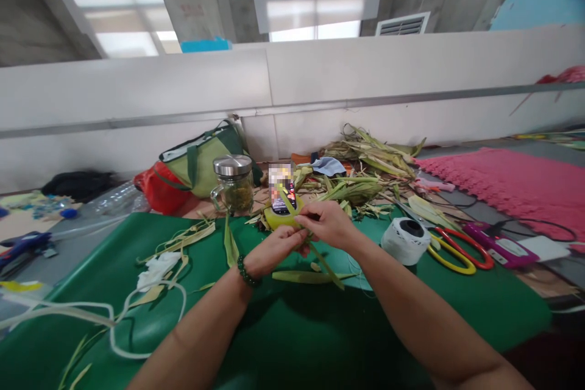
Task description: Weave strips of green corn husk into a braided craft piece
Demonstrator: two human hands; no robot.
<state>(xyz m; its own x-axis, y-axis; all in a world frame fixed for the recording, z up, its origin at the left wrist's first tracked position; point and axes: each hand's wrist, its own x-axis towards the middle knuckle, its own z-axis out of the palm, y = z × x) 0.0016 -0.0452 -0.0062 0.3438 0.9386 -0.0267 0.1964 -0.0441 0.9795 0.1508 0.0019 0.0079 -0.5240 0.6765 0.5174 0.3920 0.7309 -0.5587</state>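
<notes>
My left hand (287, 245) and my right hand (329, 224) meet over the green mat (256, 329), both closed on a green corn husk strip (326, 265). Its lower end hangs toward the mat, and its upper end sticks up past my fingers. Just behind my hands a phone (282, 198) leans upright in a yellow holder (277, 219), its screen lit. Flat on the mat beneath my hands lies another husk piece (301, 277). To the right of my right hand stands a spool of white thread (406, 241).
Red and yellow-handled scissors (459, 250) lie beside a purple device (500, 245) at right. Behind are a glass mug (234, 186), a green bag (205, 161) and a heap of husks (370, 158). White tissue (158, 269) and a white cable (112, 317) lie at left.
</notes>
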